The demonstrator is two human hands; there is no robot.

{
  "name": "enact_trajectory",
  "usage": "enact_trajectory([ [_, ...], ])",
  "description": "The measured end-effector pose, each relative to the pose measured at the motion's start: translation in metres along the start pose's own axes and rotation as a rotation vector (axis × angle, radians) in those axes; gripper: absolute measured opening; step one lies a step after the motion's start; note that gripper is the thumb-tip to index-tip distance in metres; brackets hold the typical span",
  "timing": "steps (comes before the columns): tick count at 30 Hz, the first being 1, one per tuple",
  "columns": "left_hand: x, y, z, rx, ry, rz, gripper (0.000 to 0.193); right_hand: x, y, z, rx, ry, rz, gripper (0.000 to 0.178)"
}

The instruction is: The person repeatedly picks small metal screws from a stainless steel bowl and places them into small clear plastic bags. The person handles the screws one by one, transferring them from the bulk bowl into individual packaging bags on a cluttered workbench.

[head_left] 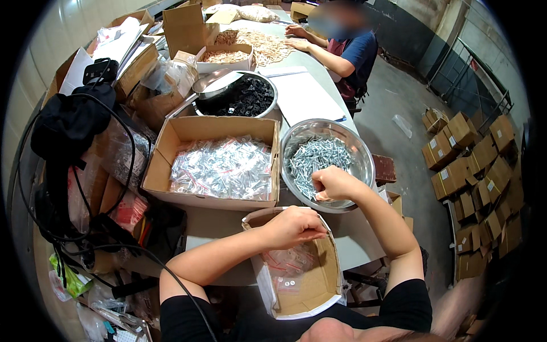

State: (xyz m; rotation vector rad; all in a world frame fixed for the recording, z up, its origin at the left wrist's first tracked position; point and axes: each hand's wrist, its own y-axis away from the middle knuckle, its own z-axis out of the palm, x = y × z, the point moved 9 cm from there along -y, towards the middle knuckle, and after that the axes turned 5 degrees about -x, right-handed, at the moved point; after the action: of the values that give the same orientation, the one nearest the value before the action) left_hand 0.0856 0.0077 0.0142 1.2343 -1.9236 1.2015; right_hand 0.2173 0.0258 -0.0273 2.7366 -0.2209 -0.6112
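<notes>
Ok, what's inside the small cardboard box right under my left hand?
The small cardboard box holds a few clear little zip bags with red strips, lying on its bottom. The left hand covers the near-top corner, so anything there is hidden.

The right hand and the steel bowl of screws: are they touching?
Touching. The head view shows the right hand closed inside the steel bowl, resting on its screws.

table (319,102) | cardboard boxes (219,162) | steel bowl (359,154) | black-parts basin (242,97)
</notes>
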Motion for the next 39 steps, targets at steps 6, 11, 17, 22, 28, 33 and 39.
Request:
enact_trajectory([
  [6, -0.001, -0.003, -0.013, 0.039, 0.085, -0.134, 0.013, 0.005, 0.012, -0.013, 0.107, 0.044, 0.048, 0.018],
  [11, 0.007, -0.002, -0.024, 0.197, 0.186, 0.040, 0.014, -0.016, 0.035, -0.047, 0.218, -0.589, -0.140, 0.021],
  [17, -0.019, 0.005, -0.014, 0.064, 0.441, -0.233, 0.028, -0.031, 0.059, -0.042, 0.255, -1.038, -0.293, 0.031],
  [22, -0.019, 0.004, -0.012, 0.058, 0.310, -0.268, 0.021, -0.050, 0.078, -0.045, 0.206, -1.273, -0.455, 0.031],
  [28, -0.014, 0.003, -0.007, 0.082, 0.157, -0.161, 0.038, -0.060, 0.073, -0.033, 0.181, -1.172, -0.474, 0.029],
  [33, -0.015, -0.001, -0.009, 0.081, 0.261, -0.153, 0.034, -0.068, 0.069, -0.020, 0.139, -1.029, -0.456, 0.023],
  [39, -0.015, 0.002, -0.013, 0.111, 0.300, -0.190, 0.032, -0.086, 0.074, -0.033, 0.259, -0.692, -0.456, 0.018],
])
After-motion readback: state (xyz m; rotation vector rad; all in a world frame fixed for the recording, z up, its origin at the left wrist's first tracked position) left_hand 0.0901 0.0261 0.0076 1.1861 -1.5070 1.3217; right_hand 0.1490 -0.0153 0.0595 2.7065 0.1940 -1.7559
